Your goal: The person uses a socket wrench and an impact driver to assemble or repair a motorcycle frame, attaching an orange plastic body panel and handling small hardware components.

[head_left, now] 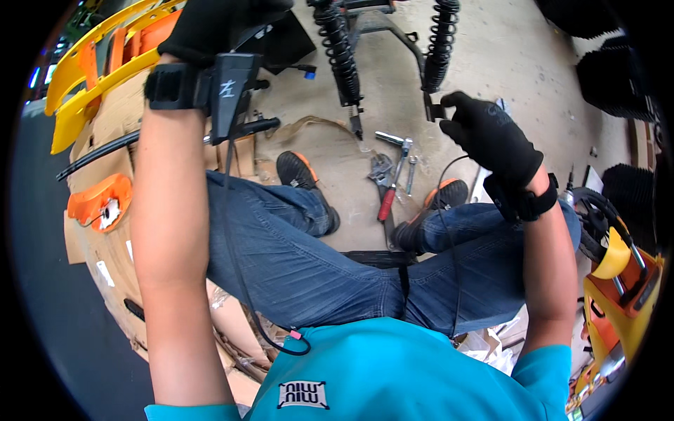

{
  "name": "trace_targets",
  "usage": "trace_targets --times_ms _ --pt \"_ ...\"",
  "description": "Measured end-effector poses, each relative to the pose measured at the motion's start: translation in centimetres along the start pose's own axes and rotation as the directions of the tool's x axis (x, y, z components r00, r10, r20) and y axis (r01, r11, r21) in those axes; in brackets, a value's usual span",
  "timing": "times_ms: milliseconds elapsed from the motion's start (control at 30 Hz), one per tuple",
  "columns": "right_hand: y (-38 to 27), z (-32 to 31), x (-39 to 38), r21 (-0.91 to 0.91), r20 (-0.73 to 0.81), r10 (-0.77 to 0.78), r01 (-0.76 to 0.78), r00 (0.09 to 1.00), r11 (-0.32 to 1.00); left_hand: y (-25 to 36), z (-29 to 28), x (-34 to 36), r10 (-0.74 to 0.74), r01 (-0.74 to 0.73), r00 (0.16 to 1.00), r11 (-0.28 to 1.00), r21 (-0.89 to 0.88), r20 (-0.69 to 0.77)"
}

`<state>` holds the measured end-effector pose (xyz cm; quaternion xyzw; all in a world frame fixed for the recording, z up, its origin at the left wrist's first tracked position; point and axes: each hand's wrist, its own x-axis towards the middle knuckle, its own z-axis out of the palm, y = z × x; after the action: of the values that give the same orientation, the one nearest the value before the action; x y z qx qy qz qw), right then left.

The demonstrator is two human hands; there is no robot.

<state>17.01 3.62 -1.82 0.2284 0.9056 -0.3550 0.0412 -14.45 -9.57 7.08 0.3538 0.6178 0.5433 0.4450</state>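
Observation:
My right hand (488, 137), in a black glove, has its thumb and forefinger curled around a small dark bracket (435, 111) at the lower end of the right coil-spring shock absorber (441, 45). A second shock absorber (342, 59) hangs to its left, its lower end free over the floor. Both flank a dark metal frame (385, 27). My left hand (210, 31), also gloved in black, is raised at the upper left beside a black flat panel (289, 43). Its fingers blend into dark parts at the picture's edge, so what they hold is unclear.
Between my shoes lie a red-handled tool (387, 202), an adjustable wrench (380, 168), a socket tool (390, 139) and a small wrench (412, 170). Yellow body panels (74, 112), a black bar (102, 152) and an orange part (102, 201) rest on cardboard leftward. Yellow-orange machinery (618, 295) stands right.

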Motion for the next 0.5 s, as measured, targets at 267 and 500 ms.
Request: trace_targets --times_ms 267,500 --pt "5.2 3.2 -1.1 -0.1 -0.096 -0.07 0.06 0.993 0.993 -2.4 -2.5 1.0 0.045 -0.046 0.998 0.998 0.046 0.038" --pt "0.9 5.0 -2.2 -0.086 0.114 -0.192 0.203 0.975 0.975 -1.8 -3.1 -0.9 0.041 -0.127 0.982 0.868 0.48 0.187"
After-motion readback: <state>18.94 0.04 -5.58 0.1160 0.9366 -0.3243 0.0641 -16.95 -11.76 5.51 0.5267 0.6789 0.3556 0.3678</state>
